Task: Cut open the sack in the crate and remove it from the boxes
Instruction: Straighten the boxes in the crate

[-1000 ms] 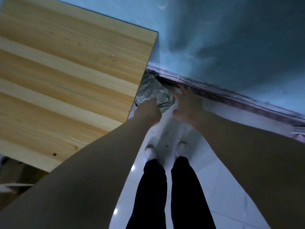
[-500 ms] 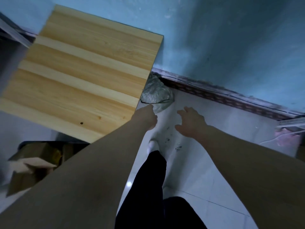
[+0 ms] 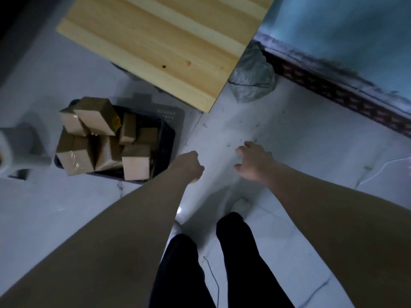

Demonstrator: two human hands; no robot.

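A crumpled grey sack (image 3: 252,80) lies on the white floor in the corner, between the wooden table and the skirting, with nothing touching it. A dark plastic crate (image 3: 165,130) stands on the floor at left, piled with several brown cardboard boxes (image 3: 95,117). My left hand (image 3: 189,165) hangs over the floor just right of the crate, fingers curled into a loose fist; I see nothing in it. My right hand (image 3: 255,161) hovers beside it, fingers spread and empty. Both hands are well short of the sack.
A light wooden table (image 3: 160,41) overhangs the space above the crate. A blue wall (image 3: 344,25) with a dark patterned skirting (image 3: 333,85) runs along the right. My dark-trousered legs (image 3: 233,252) and white shoes stand below. A pale object (image 3: 13,147) sits at far left.
Both hands have drawn back from the sack, which stays in the corner. The view has swung left and down, bringing the crate of boxes into sight.
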